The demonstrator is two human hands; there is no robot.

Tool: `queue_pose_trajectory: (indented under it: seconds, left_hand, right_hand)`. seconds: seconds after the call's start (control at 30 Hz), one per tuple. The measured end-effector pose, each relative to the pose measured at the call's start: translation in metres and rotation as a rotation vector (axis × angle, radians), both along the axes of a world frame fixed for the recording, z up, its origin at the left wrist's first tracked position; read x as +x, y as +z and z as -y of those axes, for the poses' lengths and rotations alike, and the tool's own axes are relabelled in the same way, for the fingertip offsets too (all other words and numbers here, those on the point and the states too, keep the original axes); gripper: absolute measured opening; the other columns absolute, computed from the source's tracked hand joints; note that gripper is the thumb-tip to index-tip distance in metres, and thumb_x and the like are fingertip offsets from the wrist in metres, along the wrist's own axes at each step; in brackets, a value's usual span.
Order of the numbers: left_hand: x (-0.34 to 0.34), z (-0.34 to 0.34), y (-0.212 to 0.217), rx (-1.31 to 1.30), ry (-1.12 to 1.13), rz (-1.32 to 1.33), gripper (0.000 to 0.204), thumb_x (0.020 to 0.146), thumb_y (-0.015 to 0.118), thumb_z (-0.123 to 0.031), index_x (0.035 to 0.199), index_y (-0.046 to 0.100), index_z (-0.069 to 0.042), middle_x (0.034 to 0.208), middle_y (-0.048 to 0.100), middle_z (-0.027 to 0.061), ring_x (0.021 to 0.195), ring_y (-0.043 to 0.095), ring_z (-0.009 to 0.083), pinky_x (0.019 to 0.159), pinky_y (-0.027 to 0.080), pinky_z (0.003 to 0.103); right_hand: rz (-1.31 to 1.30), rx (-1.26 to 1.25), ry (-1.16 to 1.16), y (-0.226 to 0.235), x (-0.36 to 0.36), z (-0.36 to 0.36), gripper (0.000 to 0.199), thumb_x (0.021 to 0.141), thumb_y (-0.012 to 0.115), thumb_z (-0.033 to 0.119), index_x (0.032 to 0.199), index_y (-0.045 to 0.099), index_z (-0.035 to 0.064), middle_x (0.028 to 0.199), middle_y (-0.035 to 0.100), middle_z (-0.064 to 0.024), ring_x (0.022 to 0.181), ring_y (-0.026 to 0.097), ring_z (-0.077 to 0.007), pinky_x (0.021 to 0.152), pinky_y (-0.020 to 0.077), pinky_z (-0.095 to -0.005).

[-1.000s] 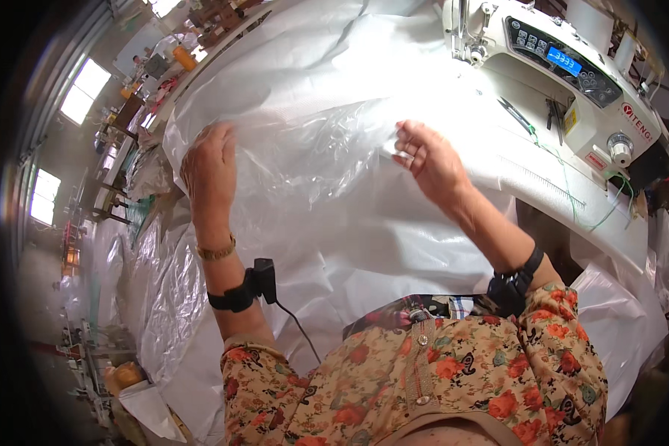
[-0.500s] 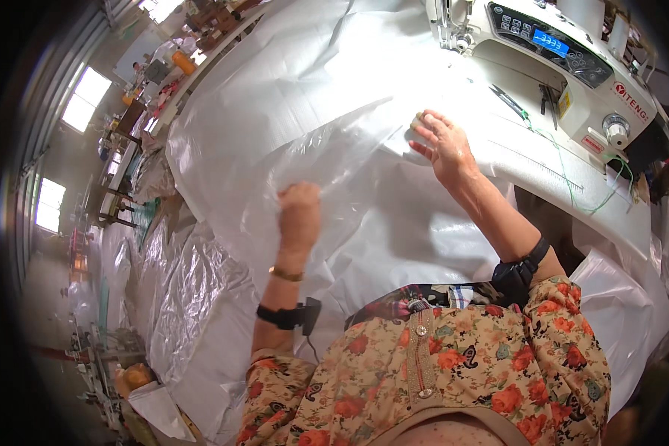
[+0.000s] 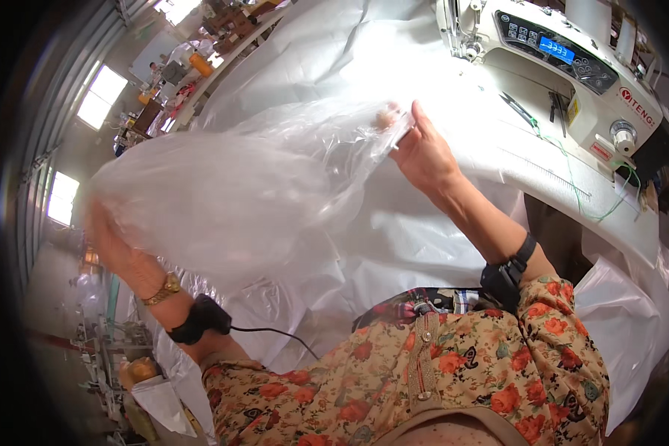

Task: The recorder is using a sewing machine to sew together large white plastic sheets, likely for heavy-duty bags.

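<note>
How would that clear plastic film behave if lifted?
The clear plastic film is probably floppy: it billows between the left hand and right hand. Being see-through, it seems thin and likely light. Its glossy shine hints at slipperiness.

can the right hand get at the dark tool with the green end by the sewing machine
Probably yes: the right hand is to the left of the dark tool, with nothing visible standing between them. It seems to have hold of the clear plastic sheet, though, so it may need freeing first.

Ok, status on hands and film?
Left hand blurred at left edge of clear film; right hand at its right end; grips unclear. Sewing machine apart, at right.
</note>
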State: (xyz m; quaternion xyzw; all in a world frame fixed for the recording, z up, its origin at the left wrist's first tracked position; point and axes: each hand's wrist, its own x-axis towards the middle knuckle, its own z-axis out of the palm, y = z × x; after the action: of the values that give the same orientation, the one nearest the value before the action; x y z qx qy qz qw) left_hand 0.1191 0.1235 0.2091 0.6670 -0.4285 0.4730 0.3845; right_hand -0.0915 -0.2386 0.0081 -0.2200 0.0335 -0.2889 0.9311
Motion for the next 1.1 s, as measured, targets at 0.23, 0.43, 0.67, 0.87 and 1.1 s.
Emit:
queue_pose_trajectory:
  seconds: [0.23,0.43,0.67,0.87,1.1]
  left_hand:
    - [0.157,-0.133,-0.020,0.339,0.539,-0.776,0.047,0.095,0.056,-0.015,0.139,0.053,0.000,0.126,0.063,0.0204,0.112,0.063,0.0341,0.095,0.051,0.043]
    - [0.081,-0.039,0.002,0.835,0.751,-0.090,0.044,0.099,0.048,-0.012,0.142,0.050,-0.003,0.128,0.062,0.0253,0.115,0.059,0.0469,0.098,0.046,0.052]
    - [-0.177,0.149,-0.124,1.049,-0.678,0.131,0.029,0.091,0.053,-0.003,0.117,0.066,-0.002,0.113,0.068,0.0167,0.108,0.065,0.0309,0.101,0.047,0.048]
    - [-0.055,0.096,-0.278,1.518,-0.060,-0.409,0.031,0.085,0.068,-0.025,0.111,0.065,-0.009,0.107,0.068,0.0124,0.105,0.065,0.0291,0.095,0.049,0.042]
    - [0.031,-0.013,-0.329,1.765,0.295,-0.363,0.023,0.086,0.051,-0.006,0.104,0.064,-0.005,0.099,0.068,0.0136,0.099,0.065,0.0358,0.082,0.051,0.048]
  right_hand:
    - [-0.045,-0.480,0.541,-0.018,-0.069,-0.045,0.025,0.095,0.069,0.024,0.113,0.068,0.0065,0.109,0.068,-0.0063,0.112,0.060,-0.0195,0.102,0.0430,-0.0422]
    - [-0.476,-0.463,0.575,-0.071,-0.071,-0.058,0.045,0.093,0.068,0.028,0.131,0.059,0.0035,0.121,0.067,-0.0151,0.116,0.062,-0.0254,0.108,0.0427,-0.0465]
    - [-0.404,-0.377,0.219,-0.094,-0.052,-0.082,0.024,0.095,0.063,0.019,0.115,0.063,0.0049,0.100,0.067,-0.0052,0.096,0.062,-0.0167,0.089,0.0484,-0.0344]
    - [-0.433,-0.222,0.418,-0.087,-0.080,-0.073,0.013,0.096,0.066,0.017,0.103,0.064,0.0060,0.086,0.064,-0.0018,0.077,0.062,-0.0110,0.072,0.0520,-0.0278]
    - [-0.463,-0.401,0.522,-0.086,-0.095,-0.075,0.016,0.096,0.068,0.019,0.105,0.063,0.0069,0.089,0.068,-0.0044,0.071,0.063,-0.0109,0.068,0.0537,-0.0264]
